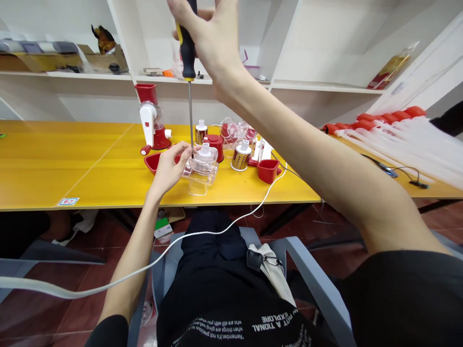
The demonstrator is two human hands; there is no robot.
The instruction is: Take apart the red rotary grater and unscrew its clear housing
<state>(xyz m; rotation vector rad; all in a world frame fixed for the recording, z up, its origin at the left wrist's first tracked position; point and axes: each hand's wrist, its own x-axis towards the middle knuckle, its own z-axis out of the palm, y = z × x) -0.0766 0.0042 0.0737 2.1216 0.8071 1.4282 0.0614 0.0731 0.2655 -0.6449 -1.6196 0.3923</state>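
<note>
My right hand (pixel 213 38) is raised high and wrapped round the black-and-yellow handle of a long screwdriver (pixel 191 106). The shaft points straight down, its tip at the left side of a clear plastic housing (pixel 198 185) on the table. My left hand (pixel 170 166) steadies the housing from the left, thumb and forefinger close to the screwdriver tip. Whether a screw sits under the tip cannot be made out. A white-topped part (pixel 205 150) shows in or just behind the housing. A red tray-like piece (pixel 152 163) lies partly hidden behind my left hand.
An assembled red-and-white rotary grater (pixel 155 118) stands at the back left. Grater drums (pixel 241 156), a red cup-shaped piece (pixel 268 171) and other clear parts (pixel 237 130) lie right of the housing. A white cable (pixel 217 232) crosses my lap. Red-capped plastic bags (pixel 390 118) lie far right.
</note>
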